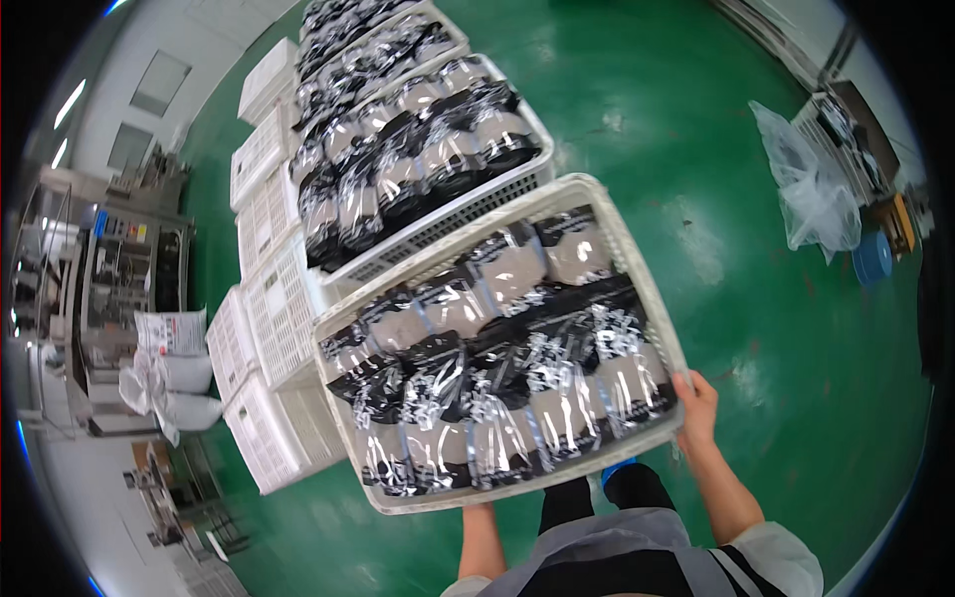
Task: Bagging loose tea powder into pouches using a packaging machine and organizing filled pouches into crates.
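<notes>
A white plastic crate [448, 501] is held up in front of my body, tilted in the view. Two rows of clear-and-black plastic packets [496, 448] with pale brown contents fill it. My right hand [697, 409] grips the crate's right end near the lower corner, thumb over the rim. Of my left arm only the forearm [480, 541] shows; it runs up beneath the crate's near side, which hides my left hand. Just beyond, a similar crate [539, 134] full of the same packets [444, 149] stands in line with more filled crates.
Empty-looking white crates [272, 313] are stacked along the left of the filled ones. White sacks [175, 373] lie near metal machinery [123, 261] farther left. At the right are clear plastic sheeting [809, 183] and a blue container [873, 259]. The floor [649, 97] is green.
</notes>
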The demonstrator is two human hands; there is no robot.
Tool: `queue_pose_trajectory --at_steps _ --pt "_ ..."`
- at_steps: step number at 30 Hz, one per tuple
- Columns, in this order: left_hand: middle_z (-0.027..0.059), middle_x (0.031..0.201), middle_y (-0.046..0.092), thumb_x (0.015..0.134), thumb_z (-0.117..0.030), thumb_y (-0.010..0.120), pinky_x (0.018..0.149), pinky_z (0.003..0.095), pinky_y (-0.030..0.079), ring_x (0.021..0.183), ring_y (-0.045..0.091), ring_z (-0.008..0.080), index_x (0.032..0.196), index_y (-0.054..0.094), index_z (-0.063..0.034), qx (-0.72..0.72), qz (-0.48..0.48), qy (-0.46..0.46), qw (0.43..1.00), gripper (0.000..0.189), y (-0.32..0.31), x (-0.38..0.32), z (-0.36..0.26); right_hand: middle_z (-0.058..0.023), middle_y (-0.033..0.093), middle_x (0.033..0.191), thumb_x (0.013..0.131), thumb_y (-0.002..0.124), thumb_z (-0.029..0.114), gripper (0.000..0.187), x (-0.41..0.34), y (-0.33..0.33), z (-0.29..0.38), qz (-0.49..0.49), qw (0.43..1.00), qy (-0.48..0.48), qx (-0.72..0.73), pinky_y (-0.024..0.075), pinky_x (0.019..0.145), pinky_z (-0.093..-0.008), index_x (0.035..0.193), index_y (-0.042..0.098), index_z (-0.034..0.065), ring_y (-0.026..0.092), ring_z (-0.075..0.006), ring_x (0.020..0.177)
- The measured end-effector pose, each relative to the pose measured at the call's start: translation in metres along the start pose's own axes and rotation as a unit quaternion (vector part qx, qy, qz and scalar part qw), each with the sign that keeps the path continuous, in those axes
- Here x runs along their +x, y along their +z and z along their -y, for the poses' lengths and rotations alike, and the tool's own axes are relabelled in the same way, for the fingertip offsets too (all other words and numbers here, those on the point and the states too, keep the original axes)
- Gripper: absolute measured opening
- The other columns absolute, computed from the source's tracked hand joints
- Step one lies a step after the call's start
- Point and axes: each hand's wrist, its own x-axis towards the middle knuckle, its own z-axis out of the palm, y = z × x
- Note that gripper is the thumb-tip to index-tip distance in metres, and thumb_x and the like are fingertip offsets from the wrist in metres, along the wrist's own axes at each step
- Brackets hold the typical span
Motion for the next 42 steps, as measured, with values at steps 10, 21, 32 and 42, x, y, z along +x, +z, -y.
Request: queue_pose_trajectory --at_steps 10,21,32,42 --pt "0.0092 0.122 0.051 0.087 -0.052 0.027 0.099 0.0471 0.036 0.114 0.047 0.0275 0.122 0.046 -0.0117 0.058 0.086 0.035 0.994 0.057 0.088 0.067 -0.056 -0.0049 0.06 0.072 0.084 0.059 0.016 0.019 0.052 0.096 0.019 0.012 0.984 -0.157 -0.089 0.0431 0.065 -0.0265 0.091 0.06 -0.0023 0.052 -0.009 0.068" --pt "0.0051 0.128 0.048 0.082 -0.061 0.021 0.095 0.0627 0.03 0.117 0.043 0.0324 0.122 0.049 -0.0201 -0.046 -0.044 -0.164 0.984 0.064 0.126 0.021 -0.068 -0.0191 0.062 0.08 0.084 0.06 0.023 0.025 0.064 0.085 0.011 -0.028 0.943 -0.234 -0.236 0.0445 0.069 -0.0361 0.092 0.06 -0.001 0.06 -0.0306 0.074" --pt "0.0127 0.117 0.046 0.09 -0.024 0.051 0.081 0.0519 0.046 0.106 0.05 0.0279 0.127 0.036 -0.0033 0.232 -0.171 -0.021 0.957 0.044 0.036 -0.106 -0.098 -0.0215 0.062 0.084 0.089 0.048 0.039 0.036 0.051 0.094 0.012 -0.099 0.814 -0.305 -0.484 0.044 0.067 -0.048 0.105 0.055 0.0084 0.058 -0.0424 0.08" --pt "0.0193 0.104 0.052 0.088 -0.013 0.047 0.072 0.0473 0.051 0.09 0.058 0.0323 0.115 0.043 0.0044 0.078 -0.349 -0.081 0.93 0.032 -0.201 -0.31 -0.105 -0.0201 0.056 0.113 0.091 0.04 0.041 0.04 0.082 0.081 0.028 -0.046 0.704 -0.117 -0.699 0.0413 0.084 -0.0509 0.116 0.04 0.0095 0.053 -0.0399 0.103"
